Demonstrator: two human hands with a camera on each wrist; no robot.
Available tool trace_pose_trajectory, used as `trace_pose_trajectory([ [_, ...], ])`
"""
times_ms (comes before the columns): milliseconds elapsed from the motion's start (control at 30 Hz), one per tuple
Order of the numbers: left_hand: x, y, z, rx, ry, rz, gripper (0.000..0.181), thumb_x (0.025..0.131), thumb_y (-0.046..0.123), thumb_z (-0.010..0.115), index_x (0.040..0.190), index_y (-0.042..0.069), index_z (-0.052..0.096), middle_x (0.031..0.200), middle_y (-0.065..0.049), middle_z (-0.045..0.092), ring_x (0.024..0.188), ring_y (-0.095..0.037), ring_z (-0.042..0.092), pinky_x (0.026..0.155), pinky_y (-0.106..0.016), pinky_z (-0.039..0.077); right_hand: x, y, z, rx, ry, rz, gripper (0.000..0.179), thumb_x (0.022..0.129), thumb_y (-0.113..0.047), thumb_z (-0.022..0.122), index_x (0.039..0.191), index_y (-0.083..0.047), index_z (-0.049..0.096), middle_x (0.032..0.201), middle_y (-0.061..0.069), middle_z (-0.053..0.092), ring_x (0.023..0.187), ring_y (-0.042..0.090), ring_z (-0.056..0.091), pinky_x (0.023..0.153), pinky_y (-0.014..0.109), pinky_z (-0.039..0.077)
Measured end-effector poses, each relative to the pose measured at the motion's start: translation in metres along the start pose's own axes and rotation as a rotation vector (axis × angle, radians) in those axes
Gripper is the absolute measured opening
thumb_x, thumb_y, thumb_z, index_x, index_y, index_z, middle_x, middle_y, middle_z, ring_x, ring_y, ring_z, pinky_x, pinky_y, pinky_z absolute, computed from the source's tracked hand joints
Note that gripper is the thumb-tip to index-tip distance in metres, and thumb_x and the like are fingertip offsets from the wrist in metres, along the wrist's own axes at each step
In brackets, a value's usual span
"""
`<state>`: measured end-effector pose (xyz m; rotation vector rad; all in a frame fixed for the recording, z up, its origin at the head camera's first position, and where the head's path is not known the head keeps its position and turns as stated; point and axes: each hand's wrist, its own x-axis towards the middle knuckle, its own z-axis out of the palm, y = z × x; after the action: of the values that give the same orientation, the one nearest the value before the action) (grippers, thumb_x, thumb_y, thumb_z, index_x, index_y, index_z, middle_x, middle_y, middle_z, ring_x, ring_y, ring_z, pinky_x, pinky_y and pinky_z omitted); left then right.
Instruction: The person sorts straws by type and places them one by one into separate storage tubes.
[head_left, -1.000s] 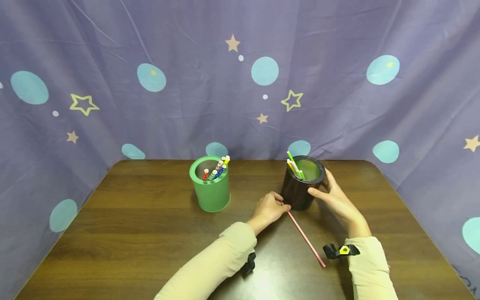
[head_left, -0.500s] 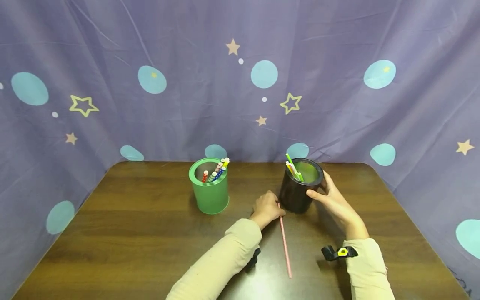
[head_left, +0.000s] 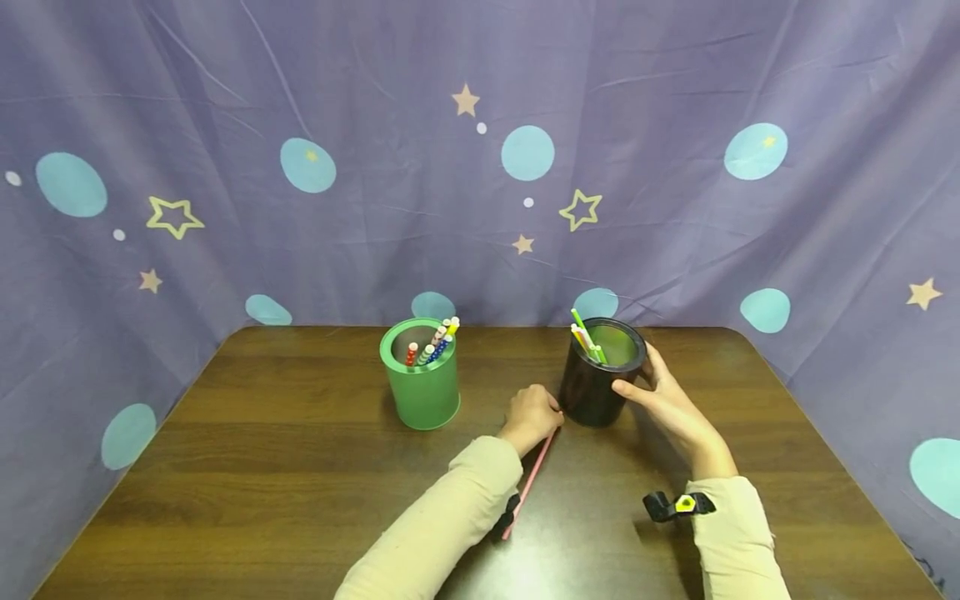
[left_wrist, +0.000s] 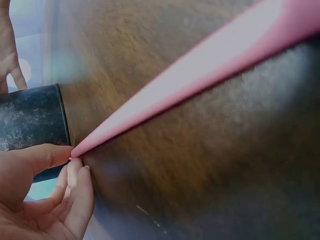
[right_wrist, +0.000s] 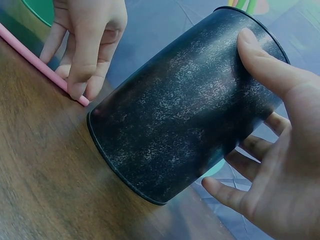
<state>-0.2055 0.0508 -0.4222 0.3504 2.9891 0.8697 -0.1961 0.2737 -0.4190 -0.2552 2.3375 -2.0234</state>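
My left hand (head_left: 532, 417) pinches one end of a long pink straw (head_left: 529, 487) between thumb and fingertips. In the left wrist view the straw (left_wrist: 170, 90) runs from the pinch toward the upper right, low over the tabletop. My right hand (head_left: 675, 408) holds a black cylindrical can (head_left: 592, 390) at its right side. The right wrist view shows the thumb on the can's (right_wrist: 175, 110) near side close to the rim and the other fingers partly hidden behind it. Several thin green, yellow and pink straws (head_left: 587, 337) lean inside the can.
A green can (head_left: 423, 396) stands to the left of the black one, holding several white-ended patterned sticks (head_left: 435, 343). Both stand toward the back of the brown wooden table (head_left: 247, 467). A purple curtain (head_left: 360, 167) hangs behind the table.
The straw's free end has swung from the right side toward the left, ending beside my left sleeve. My left hand has shifted slightly left, away from the black can. The right hand keeps its grip.
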Motion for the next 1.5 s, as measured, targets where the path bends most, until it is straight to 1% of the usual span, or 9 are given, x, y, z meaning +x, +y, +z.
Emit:
trace_pose_trajectory([
  [167,0.000,0.000,-0.002,0.012,-0.024,-0.004,0.011,0.081,0.016,0.076,0.090,0.014,0.081,0.093,-0.007,0.075,0.090,-0.031,0.070,0.069,-0.037,0.054,0.001,0.001,0.001,-0.011,0.005,-0.005,0.085,0.094,-0.014,0.068,0.158,-0.015,0.012,0.158,0.016,0.024,0.145,0.030,0.016,0.114,0.059,0.016],
  [267,-0.001,0.000,-0.002,0.015,-0.030,-0.005,0.008,0.080,0.015,0.077,0.087,0.013,0.080,0.092,-0.007,0.075,0.088,-0.032,0.070,0.068,-0.037,0.054,0.001,0.002,0.001,-0.010,0.002,-0.008,0.085,0.094,-0.013,0.068,0.157,-0.014,0.012,0.158,0.016,0.024,0.145,0.031,0.017,0.114,0.059,0.017],
  [533,0.001,0.005,-0.006,0.038,-0.068,0.009,0.009,0.079,0.014,0.078,0.088,0.010,0.078,0.093,-0.006,0.075,0.091,-0.032,0.070,0.071,-0.037,0.055,0.000,0.003,0.000,-0.003,0.000,-0.011,0.082,0.095,-0.014,0.068,0.157,-0.018,0.015,0.158,0.015,0.025,0.145,0.029,0.018,0.114,0.058,0.017],
  [667,0.003,0.005,-0.006,0.046,-0.092,0.003,0.011,0.079,0.015,0.078,0.088,0.009,0.077,0.093,-0.007,0.074,0.090,-0.031,0.070,0.069,-0.036,0.055,0.000,0.005,0.000,0.003,-0.003,-0.005,0.081,0.095,-0.014,0.068,0.157,-0.019,0.016,0.157,0.014,0.026,0.144,0.028,0.020,0.113,0.056,0.019],
  [900,0.010,0.003,-0.006,0.022,-0.097,0.007,0.010,0.079,0.012,0.077,0.088,0.007,0.077,0.092,-0.009,0.074,0.089,-0.031,0.069,0.070,-0.036,0.055,0.000,0.002,0.001,0.012,-0.005,-0.003,0.081,0.095,-0.013,0.067,0.157,-0.018,0.015,0.157,0.014,0.027,0.144,0.028,0.020,0.113,0.056,0.021],
  [1100,0.014,0.005,-0.007,0.066,-0.133,0.009,0.011,0.082,0.013,0.076,0.091,0.008,0.077,0.094,-0.009,0.074,0.091,-0.032,0.069,0.072,-0.037,0.056,0.001,-0.002,-0.001,0.003,-0.009,-0.005,0.082,0.096,-0.012,0.066,0.157,-0.018,0.013,0.155,0.014,0.027,0.142,0.027,0.022,0.112,0.055,0.022],
  [1233,0.015,0.008,-0.008,0.127,-0.147,0.026,0.008,0.083,0.015,0.076,0.081,0.008,0.074,0.090,-0.009,0.074,0.089,-0.032,0.070,0.071,-0.039,0.056,0.001,-0.002,-0.001,0.013,-0.005,0.004,0.081,0.096,-0.012,0.066,0.157,-0.019,0.013,0.156,0.014,0.026,0.142,0.027,0.022,0.112,0.054,0.022],
  [1367,0.016,0.010,-0.006,0.189,-0.149,0.018,0.022,0.083,0.017,0.077,0.067,0.010,0.063,0.086,-0.011,0.072,0.086,-0.032,0.070,0.069,-0.041,0.056,0.001,-0.001,-0.001,0.018,-0.005,0.006,0.081,0.096,-0.012,0.066,0.157,-0.019,0.013,0.157,0.014,0.025,0.143,0.028,0.021,0.113,0.055,0.021],
  [1500,0.017,0.008,-0.004,0.216,-0.159,0.009,0.024,0.083,0.020,0.077,0.066,0.011,0.061,0.085,-0.009,0.072,0.087,-0.031,0.070,0.070,-0.039,0.056,0.001,0.000,0.000,0.014,-0.006,0.005,0.081,0.096,-0.011,0.066,0.157,-0.018,0.013,0.156,0.014,0.026,0.143,0.029,0.022,0.112,0.055,0.023],
])
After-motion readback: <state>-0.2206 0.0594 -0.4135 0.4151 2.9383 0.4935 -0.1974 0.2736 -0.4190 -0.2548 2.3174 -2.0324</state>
